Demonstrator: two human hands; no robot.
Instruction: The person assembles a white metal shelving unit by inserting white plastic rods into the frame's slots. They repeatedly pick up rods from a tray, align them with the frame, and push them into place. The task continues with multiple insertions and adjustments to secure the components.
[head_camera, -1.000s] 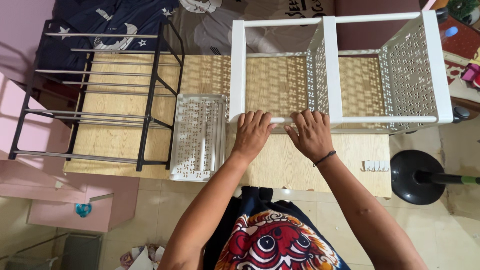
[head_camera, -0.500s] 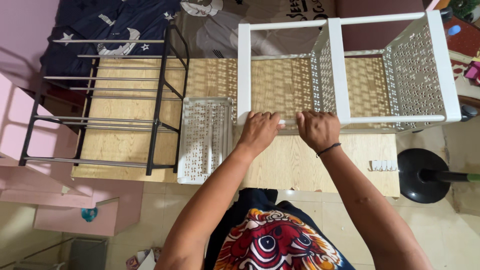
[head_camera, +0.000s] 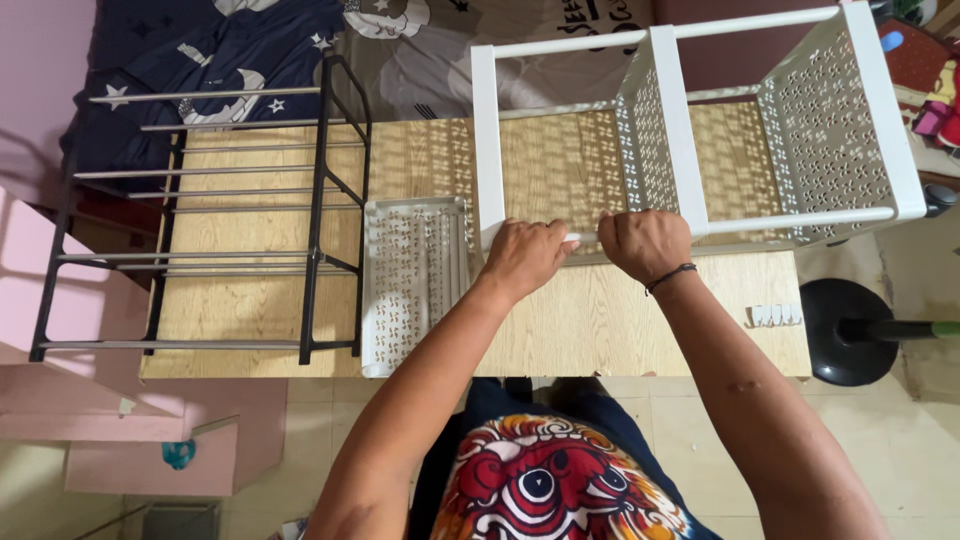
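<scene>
Both hands grip the near white rail (head_camera: 590, 238) of the white plastic rack (head_camera: 680, 130) that lies on its side on the wooden table (head_camera: 620, 320). I see my left hand (head_camera: 527, 258) curled over the rail just beside the rack's near left corner post, fingers folded down around it, knuckles up. My right hand (head_camera: 645, 243) is closed on the same rail a little to the right, just short of the middle perforated panel (head_camera: 650, 140), with a dark band (head_camera: 670, 277) around its wrist. The two hands sit close together but apart, a short stretch of rail showing between them. Both forearms run from the near edge of the view toward the far side, angled inward so they converge at the rail. A loose perforated white shelf panel (head_camera: 412, 280) lies flat on the table just left of my left hand, and a black metal rack (head_camera: 215, 220) lies farther left.
</scene>
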